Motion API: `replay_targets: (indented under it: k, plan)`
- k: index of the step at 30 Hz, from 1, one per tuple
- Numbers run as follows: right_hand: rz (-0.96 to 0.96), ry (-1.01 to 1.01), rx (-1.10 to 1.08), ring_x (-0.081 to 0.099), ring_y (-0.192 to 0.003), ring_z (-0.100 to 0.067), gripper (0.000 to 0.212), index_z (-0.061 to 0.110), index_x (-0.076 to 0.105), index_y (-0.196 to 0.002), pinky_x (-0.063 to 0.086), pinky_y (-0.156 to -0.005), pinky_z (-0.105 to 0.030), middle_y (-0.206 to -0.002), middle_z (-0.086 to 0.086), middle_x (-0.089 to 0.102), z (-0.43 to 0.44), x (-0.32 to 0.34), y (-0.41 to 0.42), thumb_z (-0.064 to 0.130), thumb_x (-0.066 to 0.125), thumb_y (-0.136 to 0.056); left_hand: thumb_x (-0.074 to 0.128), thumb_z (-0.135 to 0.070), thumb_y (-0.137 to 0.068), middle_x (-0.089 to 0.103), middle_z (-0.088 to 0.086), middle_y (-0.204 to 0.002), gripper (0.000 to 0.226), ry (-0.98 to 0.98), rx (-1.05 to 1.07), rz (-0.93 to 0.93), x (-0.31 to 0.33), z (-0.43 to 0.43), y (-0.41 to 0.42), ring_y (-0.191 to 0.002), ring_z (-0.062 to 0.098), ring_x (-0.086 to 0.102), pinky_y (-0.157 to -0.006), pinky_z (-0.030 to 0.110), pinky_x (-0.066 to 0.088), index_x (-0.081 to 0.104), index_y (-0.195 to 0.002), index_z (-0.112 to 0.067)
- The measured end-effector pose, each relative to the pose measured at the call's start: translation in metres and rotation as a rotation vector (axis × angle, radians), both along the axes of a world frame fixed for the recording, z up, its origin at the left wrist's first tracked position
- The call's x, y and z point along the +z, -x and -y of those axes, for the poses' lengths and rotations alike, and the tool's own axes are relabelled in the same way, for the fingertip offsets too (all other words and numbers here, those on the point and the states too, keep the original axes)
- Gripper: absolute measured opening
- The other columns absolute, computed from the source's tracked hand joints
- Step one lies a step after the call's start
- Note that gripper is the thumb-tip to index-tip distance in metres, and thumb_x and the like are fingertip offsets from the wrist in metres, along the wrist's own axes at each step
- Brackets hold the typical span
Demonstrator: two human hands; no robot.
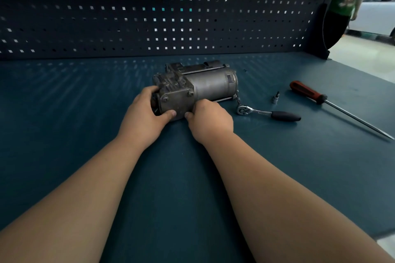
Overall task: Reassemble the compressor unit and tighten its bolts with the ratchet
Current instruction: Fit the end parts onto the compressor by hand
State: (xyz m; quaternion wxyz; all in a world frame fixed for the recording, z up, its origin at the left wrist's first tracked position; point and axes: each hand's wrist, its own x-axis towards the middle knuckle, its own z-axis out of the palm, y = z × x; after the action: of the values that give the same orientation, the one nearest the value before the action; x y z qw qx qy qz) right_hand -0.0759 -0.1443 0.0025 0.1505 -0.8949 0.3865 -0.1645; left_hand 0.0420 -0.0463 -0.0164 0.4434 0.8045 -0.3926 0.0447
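Observation:
The grey metal compressor unit (205, 83) lies on its side in the middle of the blue bench (85, 113), its square end plate with two bolts (177, 96) facing me. My left hand (147, 113) grips the unit's left end, thumb against the lower front edge of the plate. My right hand (210, 120) holds the plate's lower right corner with curled fingers, thumb touching the plate. The ratchet (267, 113), with a chrome head and black handle, lies on the bench just right of the unit, untouched.
A small socket bit (275, 98) stands beyond the ratchet. A long screwdriver with a red and black handle (310, 93) lies at the right, its shaft pointing toward the bench's right edge. A dark pegboard wall (171, 10) closes the back.

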Motion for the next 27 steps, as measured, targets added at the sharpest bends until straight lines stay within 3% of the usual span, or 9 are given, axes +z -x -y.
replay_targets:
  k: [7, 14, 22, 27]
  plan:
    - [0.024, -0.016, 0.0, 0.059, -0.098, -0.029, 0.018, 0.015, 0.053, -0.103, 0.035, -0.064, -0.032, -0.111, -0.006, 0.063, -0.0001, -0.004, -0.002, 0.031, 0.053, -0.095, 0.077, -0.034, -0.077, 0.055, 0.0, -0.121, 0.07, -0.002, -0.001, -0.009, 0.0004, -0.0007, 0.0004, -0.099, 0.011, 0.05, -0.081, 0.023, 0.036, 0.041, -0.136, -0.028]
    - [0.053, -0.033, -0.015, 0.058, -0.088, -0.027, 0.018, 0.017, 0.055, -0.099, 0.04, -0.064, -0.032, -0.104, -0.005, 0.064, 0.0011, -0.0055, -0.0009, 0.034, 0.054, -0.093, 0.077, -0.034, -0.077, 0.055, -0.002, -0.121, 0.07, 0.002, 0.001, -0.003, -0.0005, -0.0015, 0.0007, -0.096, 0.007, 0.048, -0.079, 0.021, 0.034, 0.04, -0.136, -0.029]
    - [0.054, -0.023, -0.007, 0.057, -0.103, -0.028, 0.022, 0.014, 0.05, -0.107, 0.036, -0.067, -0.033, -0.114, -0.006, 0.06, 0.0012, -0.0066, -0.0032, 0.032, 0.054, -0.094, 0.078, -0.036, -0.075, 0.056, -0.002, -0.119, 0.07, 0.006, -0.003, 0.013, -0.0004, 0.0003, -0.0021, -0.096, 0.008, 0.049, -0.077, 0.02, 0.034, 0.042, -0.135, -0.028]
    - [0.058, 0.0, -0.003, 0.058, -0.1, -0.027, 0.018, 0.015, 0.053, -0.104, 0.033, -0.065, -0.031, -0.113, -0.005, 0.061, -0.0023, -0.0049, -0.0059, 0.027, 0.056, -0.091, 0.078, -0.035, -0.074, 0.057, -0.001, -0.118, 0.07, 0.004, 0.004, 0.004, 0.0002, -0.0002, -0.0009, -0.1, 0.011, 0.052, -0.08, 0.022, 0.035, 0.042, -0.134, -0.028]
